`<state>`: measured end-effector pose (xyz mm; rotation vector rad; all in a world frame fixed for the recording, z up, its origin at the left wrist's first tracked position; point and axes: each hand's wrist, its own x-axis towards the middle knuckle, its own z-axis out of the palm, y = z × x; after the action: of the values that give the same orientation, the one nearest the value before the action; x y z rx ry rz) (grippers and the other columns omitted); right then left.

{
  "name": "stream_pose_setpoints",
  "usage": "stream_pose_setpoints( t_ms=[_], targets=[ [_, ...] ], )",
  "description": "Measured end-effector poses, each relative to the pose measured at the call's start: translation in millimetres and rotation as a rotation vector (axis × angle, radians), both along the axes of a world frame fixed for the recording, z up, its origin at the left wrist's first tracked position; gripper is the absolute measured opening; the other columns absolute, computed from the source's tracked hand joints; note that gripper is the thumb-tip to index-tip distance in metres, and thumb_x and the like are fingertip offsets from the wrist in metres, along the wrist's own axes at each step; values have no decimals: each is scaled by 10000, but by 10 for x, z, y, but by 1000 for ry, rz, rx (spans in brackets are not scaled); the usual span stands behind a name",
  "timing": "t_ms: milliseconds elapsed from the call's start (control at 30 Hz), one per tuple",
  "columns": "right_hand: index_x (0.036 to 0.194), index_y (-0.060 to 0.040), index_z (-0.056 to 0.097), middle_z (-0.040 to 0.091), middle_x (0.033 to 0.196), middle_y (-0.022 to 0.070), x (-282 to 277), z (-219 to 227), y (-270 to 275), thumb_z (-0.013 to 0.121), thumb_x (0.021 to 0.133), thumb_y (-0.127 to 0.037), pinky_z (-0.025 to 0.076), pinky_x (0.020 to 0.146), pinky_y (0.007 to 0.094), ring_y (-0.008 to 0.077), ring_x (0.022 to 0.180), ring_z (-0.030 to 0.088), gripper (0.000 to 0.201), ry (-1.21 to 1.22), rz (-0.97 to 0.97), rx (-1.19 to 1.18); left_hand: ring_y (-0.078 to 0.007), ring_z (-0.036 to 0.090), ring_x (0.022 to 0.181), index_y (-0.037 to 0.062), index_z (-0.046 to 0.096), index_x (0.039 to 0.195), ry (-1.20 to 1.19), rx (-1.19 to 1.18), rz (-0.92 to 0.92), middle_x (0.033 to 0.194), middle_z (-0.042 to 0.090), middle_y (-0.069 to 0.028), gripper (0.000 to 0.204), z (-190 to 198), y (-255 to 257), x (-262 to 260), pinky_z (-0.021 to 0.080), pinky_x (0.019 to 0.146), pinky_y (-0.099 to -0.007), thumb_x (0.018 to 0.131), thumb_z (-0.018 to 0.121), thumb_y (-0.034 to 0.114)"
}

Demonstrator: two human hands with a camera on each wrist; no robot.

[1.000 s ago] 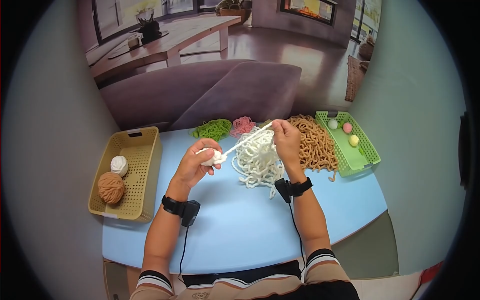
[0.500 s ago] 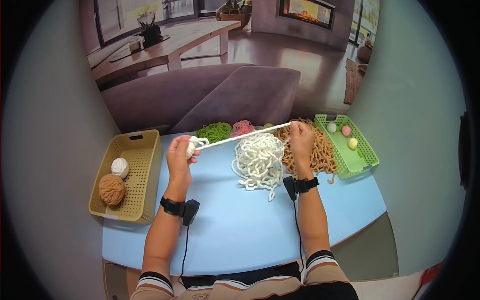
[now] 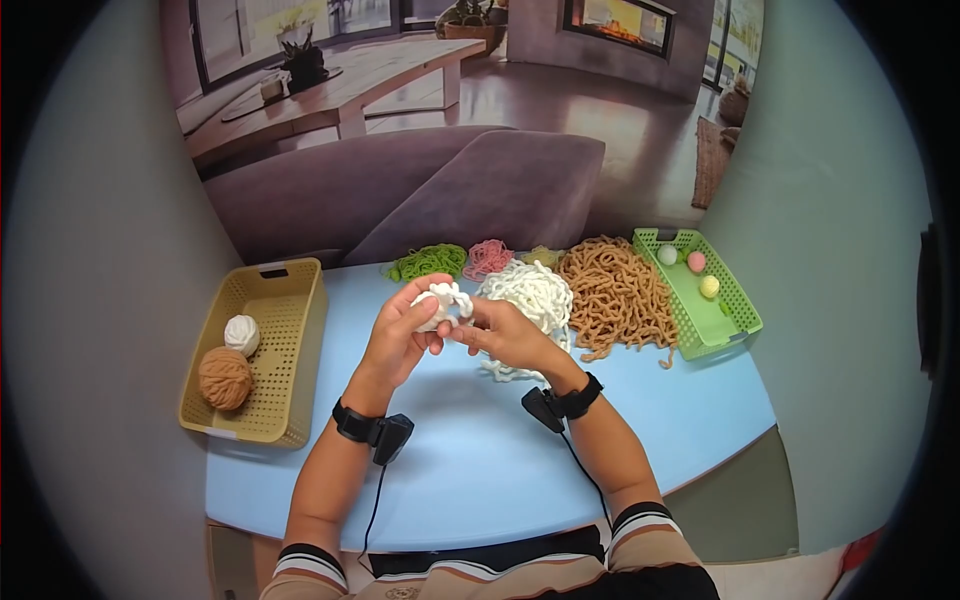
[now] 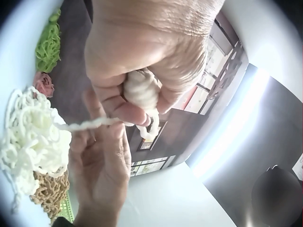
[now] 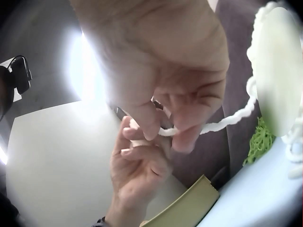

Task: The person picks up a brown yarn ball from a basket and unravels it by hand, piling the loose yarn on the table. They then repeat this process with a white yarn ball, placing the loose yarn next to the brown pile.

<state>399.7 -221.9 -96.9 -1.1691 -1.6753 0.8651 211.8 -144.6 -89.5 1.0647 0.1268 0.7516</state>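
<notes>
In the head view the left hand holds a small wound ball of white yarn with its fingers curled round it. Close beside it, the right hand pinches the white strand. The left wrist view shows the ball between the thumb and fingers of the left hand, a loop hanging below. From the right hand's pinch the strand runs towards the loose white yarn pile, which lies on the table behind the right hand, partly hidden by it.
A tan basket at the left holds a white ball and a brown ball. Green yarn, pink yarn and a brown pile lie along the back. A green basket with small balls stands at the right.
The right hand has come back left from its outstretched position to beside the ball, and the long taut span between the hands is gone. The left hand has shifted slightly right with the ball.
</notes>
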Motion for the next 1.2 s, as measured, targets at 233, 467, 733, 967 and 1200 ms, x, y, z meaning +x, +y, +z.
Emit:
stream_pose_setpoints(
  t_ms=[233, 467, 733, 967, 1200],
  targets=[
    [938, -18, 733, 543, 618, -32, 439, 71, 0, 601, 1002, -186, 369, 519, 235, 47, 560, 473, 223, 172, -308, 58, -82, 611, 696, -8, 617, 1294, 345, 329, 269, 945, 684, -55, 388, -39, -34, 57, 509, 535, -225, 947, 625, 166],
    [937, 8, 720, 530, 608, -43, 471, 274, -133, 606, 1007, -169, 328, 508, 229, 37, 539, 426, 223, 309, -558, 193, -66, 592, 686, 68, 598, 1239, 231, 38, 210, 968, 692, -51, 298, -259, 248, 19, 496, 517, -205, 969, 639, 189],
    [974, 15, 697, 527, 644, -37, 778, 58, 5, 577, 1034, -199, 325, 523, 224, 38, 571, 429, 252, 378, -742, 327, -120, 618, 709, 29, 585, 1151, -20, -49, 162, 985, 674, -81, 251, -133, 228, -72, 514, 565, -249, 918, 611, 118],
    [984, -1, 690, 520, 651, -45, 939, 264, -166, 561, 1047, -184, 315, 490, 211, 29, 540, 406, 233, 516, -858, 386, -82, 567, 616, 81, 624, 1234, 639, 611, 414, 789, 630, -28, 347, -96, 116, 0, 490, 497, -238, 904, 697, 159],
    [1088, 25, 690, 655, 832, 46, 1023, 114, -94, 628, 982, -141, 463, 642, 261, 116, 718, 594, 207, 234, -792, 304, -111, 648, 778, 60, 573, 1305, 323, 119, 382, 1012, 678, -65, 394, -254, 314, -27, 558, 623, -249, 923, 661, 96]
  ],
)
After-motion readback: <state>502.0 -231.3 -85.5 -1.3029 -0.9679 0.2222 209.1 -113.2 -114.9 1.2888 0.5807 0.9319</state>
